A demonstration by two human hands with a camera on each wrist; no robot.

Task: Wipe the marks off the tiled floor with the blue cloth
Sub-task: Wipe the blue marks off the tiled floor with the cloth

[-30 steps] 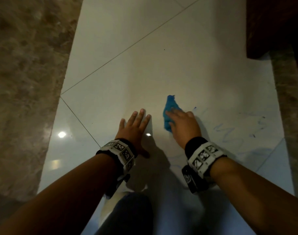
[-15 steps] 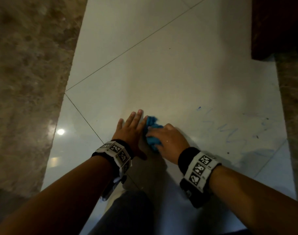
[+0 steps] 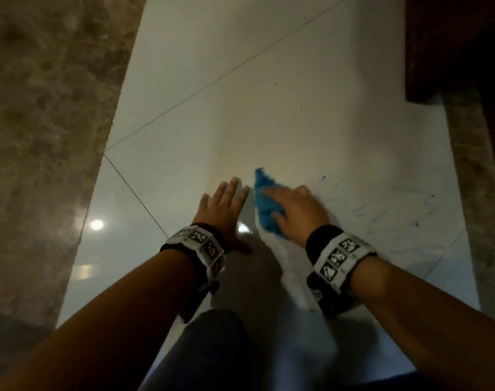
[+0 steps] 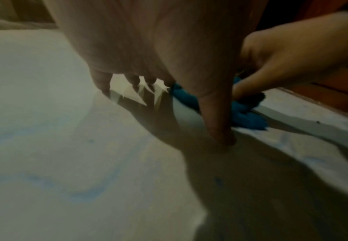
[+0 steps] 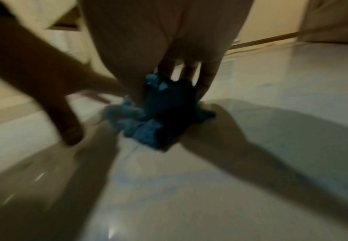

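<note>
The blue cloth (image 3: pixel 264 206) lies scrunched on the white tiled floor (image 3: pixel 268 114). My right hand (image 3: pixel 290 210) lies on top of it and grips it, thumb and fingers flanking the bundle in the right wrist view, where the cloth (image 5: pixel 158 117) bunches under the palm. My left hand (image 3: pixel 225 201) rests flat on the tile just left of the cloth, fingers straight, holding nothing. Blue scribbled marks (image 3: pixel 381 218) spread over the tile to the right of the cloth. Faint blue smears (image 4: pixel 86 194) show on the tile in the left wrist view.
A brown marble border (image 3: pixel 43 136) runs along the left and another strip (image 3: pixel 472 193) along the right. Dark wooden furniture (image 3: pixel 452 46) stands at the far right. My knee (image 3: pixel 212 348) is at the bottom, close to the wrists.
My right hand has pushed the cloth forward and to the right, away from the left hand it was touching half a second ago. The left hand stays planted.
</note>
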